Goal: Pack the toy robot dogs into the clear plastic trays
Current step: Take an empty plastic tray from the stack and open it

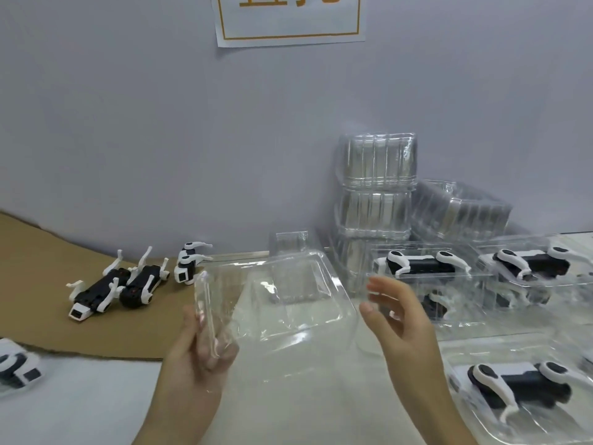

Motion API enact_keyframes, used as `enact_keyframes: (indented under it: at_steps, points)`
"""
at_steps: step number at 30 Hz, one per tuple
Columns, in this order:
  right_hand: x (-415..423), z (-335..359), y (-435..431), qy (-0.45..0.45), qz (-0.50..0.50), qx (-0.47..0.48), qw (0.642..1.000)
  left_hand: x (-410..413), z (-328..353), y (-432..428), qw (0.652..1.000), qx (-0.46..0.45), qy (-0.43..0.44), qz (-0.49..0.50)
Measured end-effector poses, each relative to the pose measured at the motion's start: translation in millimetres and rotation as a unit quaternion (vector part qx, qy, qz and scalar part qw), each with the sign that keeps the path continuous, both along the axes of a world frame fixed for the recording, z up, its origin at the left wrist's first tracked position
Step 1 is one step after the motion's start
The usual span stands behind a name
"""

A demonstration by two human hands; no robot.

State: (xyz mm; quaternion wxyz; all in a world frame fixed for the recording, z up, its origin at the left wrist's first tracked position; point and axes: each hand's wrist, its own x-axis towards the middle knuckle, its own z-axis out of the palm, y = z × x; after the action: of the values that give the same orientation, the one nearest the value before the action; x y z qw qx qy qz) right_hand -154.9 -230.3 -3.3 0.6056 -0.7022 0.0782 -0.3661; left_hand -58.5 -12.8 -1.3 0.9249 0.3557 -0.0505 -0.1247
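Mostly the view is a pale wall [160, 123] with a paper sign [290, 24] and, below it, the white table [80, 406]. A brown cardboard sheet [41, 303] covers the table's far left. Stacks of empty trays [377, 187] stand against the wall at right. In front of them, three packed trays [481, 319] each hold a black-and-white toy dog lying on its side.

An empty clear tray [288, 303] is held tilted above the table's middle. The left hand [192, 358] grips its left edge, fingers curled round the rim. The right hand [401, 319] is open with its fingers spread, just beside the tray's right edge; whether it touches is unclear.

Three loose toy dogs [142, 284] lie on the cardboard, and another [16, 364] sits at the left edge.
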Motion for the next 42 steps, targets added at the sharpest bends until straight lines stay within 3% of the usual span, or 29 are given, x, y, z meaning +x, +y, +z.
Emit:
enact_keyframes:
  at_steps: [3,7,13,16,19,22,25,31,35,38,42]
  points:
    - [4,-6,0,0.087,0.068,0.076,0.991,1,-7,4,0.999,-0.008,0.047,-0.024]
    - [6,-8,-1,0.11,0.163,0.195,0.961,1,-14,-1,0.995,0.086,0.056,-0.019]
    - [7,-8,-2,0.104,0.144,0.19,0.965,-1,-21,-5,0.992,0.106,0.067,-0.023]
    - [7,-7,-4,0.089,0.135,0.201,0.966,4,-22,-9,0.977,0.194,0.078,0.032]
    - [6,-5,-8,0.076,0.132,0.209,0.966,6,-23,-5,0.97,0.233,0.026,0.06]
    - [4,-1,-10,0.102,0.151,0.187,0.965,7,-20,9,0.974,0.223,0.009,0.022]
    - [-1,3,-12,0.137,0.188,0.141,0.962,8,-11,19,0.967,0.236,-0.02,-0.095]
    - [-6,6,-7,0.26,0.31,0.04,0.914,-1,-14,10,0.917,0.286,-0.09,-0.263]
    - [-5,2,6,0.269,0.294,0.019,0.917,-3,-23,-6,0.878,0.374,-0.145,-0.26]
    - [-3,1,11,0.233,0.24,0.041,0.941,0,-31,-14,0.907,0.346,-0.12,-0.208]
    - [-5,2,7,0.214,0.197,0.093,0.952,-3,-30,-13,0.966,0.247,-0.062,-0.054]
